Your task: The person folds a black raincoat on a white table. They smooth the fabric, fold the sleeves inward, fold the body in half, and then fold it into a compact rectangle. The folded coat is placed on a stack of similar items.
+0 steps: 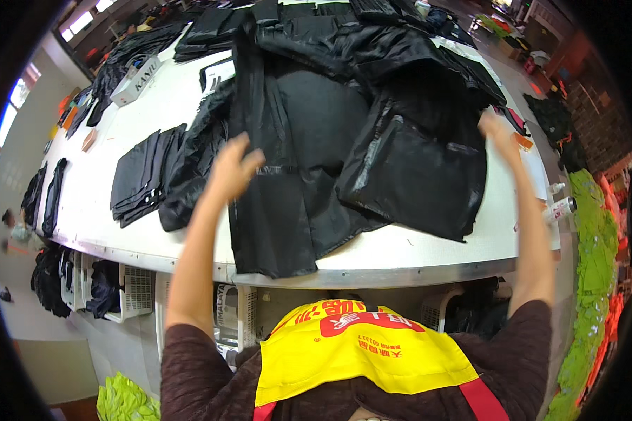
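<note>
The black garment [323, 119] lies open between the left fingers, parted over its left panel, and the right hand [497, 132], at its right edge, grip unclear. Smooth, faintly shiny, creased fabric; its long left panel runs from beyond the left hand [233, 170] toward the wearer.

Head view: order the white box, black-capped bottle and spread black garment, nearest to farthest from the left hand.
1. Spread black garment: directly at the left hand.
2. White box: farther back, left.
3. Black-capped bottle: far right.
</note>
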Demonstrator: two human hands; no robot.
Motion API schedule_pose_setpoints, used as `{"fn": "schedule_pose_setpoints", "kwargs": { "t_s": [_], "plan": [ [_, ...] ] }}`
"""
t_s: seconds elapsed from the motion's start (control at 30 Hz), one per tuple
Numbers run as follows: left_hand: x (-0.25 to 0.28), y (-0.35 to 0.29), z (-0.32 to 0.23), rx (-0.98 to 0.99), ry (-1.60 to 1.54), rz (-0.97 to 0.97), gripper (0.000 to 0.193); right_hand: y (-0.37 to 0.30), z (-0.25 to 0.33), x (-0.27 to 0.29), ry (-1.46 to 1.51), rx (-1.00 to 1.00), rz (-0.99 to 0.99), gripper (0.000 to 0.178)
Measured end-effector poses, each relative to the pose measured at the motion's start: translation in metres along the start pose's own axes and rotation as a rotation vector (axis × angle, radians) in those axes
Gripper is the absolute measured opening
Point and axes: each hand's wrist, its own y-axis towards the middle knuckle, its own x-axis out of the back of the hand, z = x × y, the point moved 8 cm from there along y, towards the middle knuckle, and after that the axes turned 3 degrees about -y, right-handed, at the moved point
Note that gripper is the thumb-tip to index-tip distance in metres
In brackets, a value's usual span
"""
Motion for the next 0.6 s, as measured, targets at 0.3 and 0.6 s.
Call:
{"fn": "schedule_pose_setpoints", "kwargs": {
  "t_s": [0.3,0.6],
  "plan": [
    [-0.143,-0.141,0.048,0.135,0.400,0.148,0.076,-0.287,0.047,-0.167,0.960,-1.418,-0.319,0.077],
    [-0.134,-0.170,0.039,0.038,0.438,0.093,0.073,-0.204,-0.024,-0.225,1.422,-1.416,-0.196,0.019]
  ]
}}
